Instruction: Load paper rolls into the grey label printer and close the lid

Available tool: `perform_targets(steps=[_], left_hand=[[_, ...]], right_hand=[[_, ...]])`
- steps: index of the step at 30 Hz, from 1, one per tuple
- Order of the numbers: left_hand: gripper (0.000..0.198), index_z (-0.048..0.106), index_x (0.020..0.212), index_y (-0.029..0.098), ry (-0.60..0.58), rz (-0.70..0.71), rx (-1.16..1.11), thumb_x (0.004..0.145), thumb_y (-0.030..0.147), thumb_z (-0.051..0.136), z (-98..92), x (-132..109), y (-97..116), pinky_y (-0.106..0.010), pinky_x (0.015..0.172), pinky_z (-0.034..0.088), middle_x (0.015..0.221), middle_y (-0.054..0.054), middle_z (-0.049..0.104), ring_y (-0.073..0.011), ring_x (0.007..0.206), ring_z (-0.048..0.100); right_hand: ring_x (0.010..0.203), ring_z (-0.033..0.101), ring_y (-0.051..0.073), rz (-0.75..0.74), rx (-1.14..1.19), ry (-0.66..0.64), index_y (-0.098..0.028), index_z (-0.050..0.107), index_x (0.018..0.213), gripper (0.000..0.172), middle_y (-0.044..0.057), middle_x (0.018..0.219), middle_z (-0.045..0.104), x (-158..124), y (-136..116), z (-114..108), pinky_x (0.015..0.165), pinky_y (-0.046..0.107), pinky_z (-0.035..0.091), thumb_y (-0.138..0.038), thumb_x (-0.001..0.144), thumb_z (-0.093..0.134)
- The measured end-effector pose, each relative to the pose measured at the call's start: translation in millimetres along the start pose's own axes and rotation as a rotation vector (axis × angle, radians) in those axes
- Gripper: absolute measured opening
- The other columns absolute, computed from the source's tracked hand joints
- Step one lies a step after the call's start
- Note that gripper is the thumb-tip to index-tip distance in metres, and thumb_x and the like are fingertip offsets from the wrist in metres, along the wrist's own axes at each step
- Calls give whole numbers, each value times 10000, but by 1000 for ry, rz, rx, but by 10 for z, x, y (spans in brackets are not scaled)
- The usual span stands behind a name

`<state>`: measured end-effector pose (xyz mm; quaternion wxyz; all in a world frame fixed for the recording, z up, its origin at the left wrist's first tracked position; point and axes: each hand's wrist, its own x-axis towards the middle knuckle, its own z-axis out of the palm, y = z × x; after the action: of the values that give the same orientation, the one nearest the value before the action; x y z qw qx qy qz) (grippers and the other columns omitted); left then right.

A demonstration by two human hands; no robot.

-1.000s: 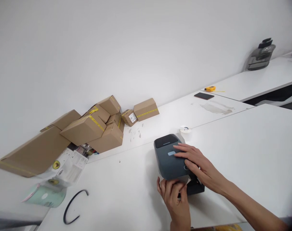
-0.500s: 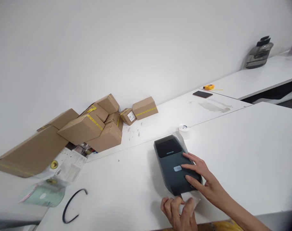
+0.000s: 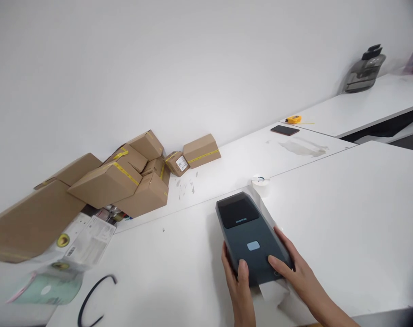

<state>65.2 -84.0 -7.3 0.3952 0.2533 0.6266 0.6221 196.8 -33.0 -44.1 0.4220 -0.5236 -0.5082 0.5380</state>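
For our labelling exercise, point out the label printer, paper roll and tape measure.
Label printer (image 3: 247,232), head view: top cover.
Paper roll (image 3: 261,188), head view: outer side.
Tape measure (image 3: 292,119), head view: yellow case.

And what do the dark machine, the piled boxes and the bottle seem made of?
Dark machine: probably hard plastic, matte, from its smooth, even shell.
Piled boxes: dull brown cardboard, by the flat folded faces.
Bottle: glossy, greyish and see-through, so perhaps plastic, though glass is possible.

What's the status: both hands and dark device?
Left hand, right hand: holding the dark device by its sides. White paper at its near end. White roll near its far end, clear of both hands.
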Motion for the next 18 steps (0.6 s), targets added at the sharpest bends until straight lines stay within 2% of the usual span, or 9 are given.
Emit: perform_targets(steps=[3,8,11,13,14,16,18], left_hand=[[787,386,1450,182,31,31,15,821,622,561,-31,53,-98,-312,981,485,1502,-144,436,-287,1321,482],[787,411,1412,139,20,109,81,801,605,580,-95,154,-206,-327,947,506,1450,-184,480,-308,1273,523],[803,380,1430,146,-35,72,98,805,607,583,-145,178,-164,-324,942,510,1464,-190,463,-310,1274,526],[820,362,1440,152,-91,59,82,803,615,587,-183,149,-130,-324,959,503,1476,-188,450,-306,1284,521],[826,358,1443,154,-100,62,67,800,620,588,-203,119,-126,-323,968,499,1478,-188,449,-305,1291,517],[805,362,1441,157,-53,78,33,817,627,558,-240,39,-153,-313,978,492,1478,-185,448,-298,1314,500],[750,389,1424,159,33,103,28,853,634,493,-269,-50,-219,-298,983,487,1479,-175,450,-284,1344,469]], right_hand=[[1399,395,335,-21,-13,-45,-309,320,1493,783,90,1554,385,14,40,-28,1067,472,455,-615,825,588],[1392,397,334,-70,-19,-36,-325,316,1482,757,75,1541,392,17,67,5,1061,468,455,-609,832,577],[1354,444,330,-81,-5,-20,-307,309,1484,740,91,1528,403,-25,50,26,1014,448,495,-602,851,554],[1335,462,324,-122,-57,42,-310,298,1487,710,95,1523,404,-57,-10,-1,984,447,512,-569,873,545],[1344,448,321,-178,-109,75,-322,312,1478,666,88,1527,396,-64,-62,-29,981,450,511,-538,890,539],[1388,380,311,-385,-258,85,-364,417,1412,494,43,1530,396,-51,-214,-107,1019,474,469,-453,934,501],[1431,303,304,-632,-438,-8,-395,558,1281,335,-14,1522,417,-4,-403,-183,1080,518,383,-367,966,448]])
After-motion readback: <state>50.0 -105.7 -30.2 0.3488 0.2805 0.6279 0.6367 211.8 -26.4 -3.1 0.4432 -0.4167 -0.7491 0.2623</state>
